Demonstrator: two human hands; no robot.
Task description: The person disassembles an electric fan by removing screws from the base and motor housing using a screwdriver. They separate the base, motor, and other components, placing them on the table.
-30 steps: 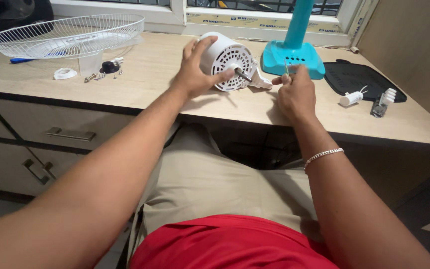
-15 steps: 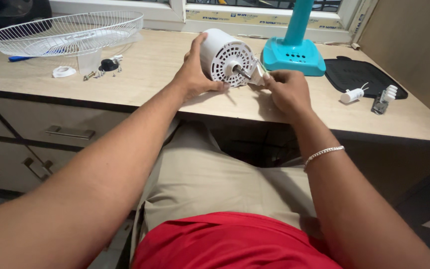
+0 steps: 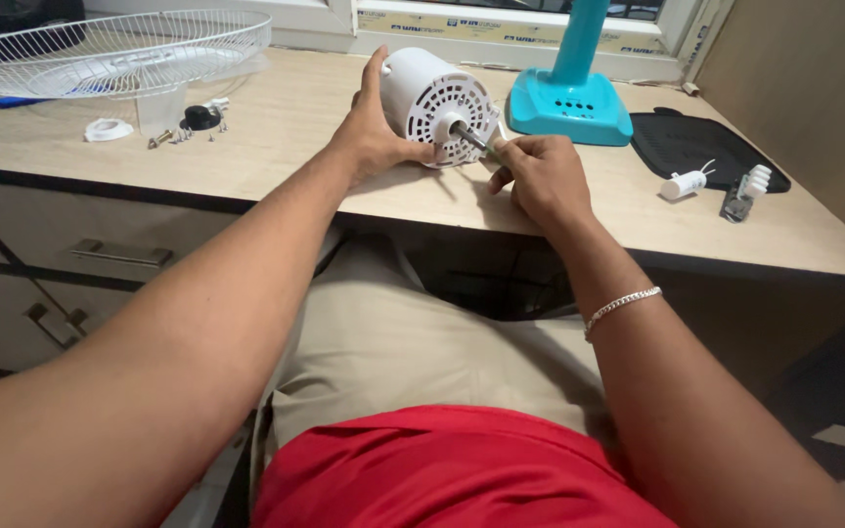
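The fingers (image 3: pixel 513 156) of the right hand (image 3: pixel 538 182) are curled in at the tip of the metal shaft (image 3: pixel 471 137) that juts from the white fan motor housing (image 3: pixel 435 106); whether something thin is pinched in them cannot be told, since the fingertips are folded under and the spot is small. The housing is gripped by the left hand (image 3: pixel 372 132), the thumb laid across its perforated front, the remaining fingers hidden behind its far side. It is held tilted at the middle of the wooden desk (image 3: pixel 295 127), its lower edge apparently on the desk. Just behind it, a teal fan base (image 3: pixel 569 106) is seen, its column cut off by the top of the frame. To the right, a black mat (image 3: pixel 682 142) is partly covered by a small white cylinder (image 3: pixel 685 184) and a little bottle (image 3: pixel 743 194). At far left, a white wire fan guard (image 3: pixel 110 54) is cropped by the frame edge, with a black knob (image 3: pixel 201 116) and tiny screws (image 3: pixel 168 137) beside it, hard to make out.
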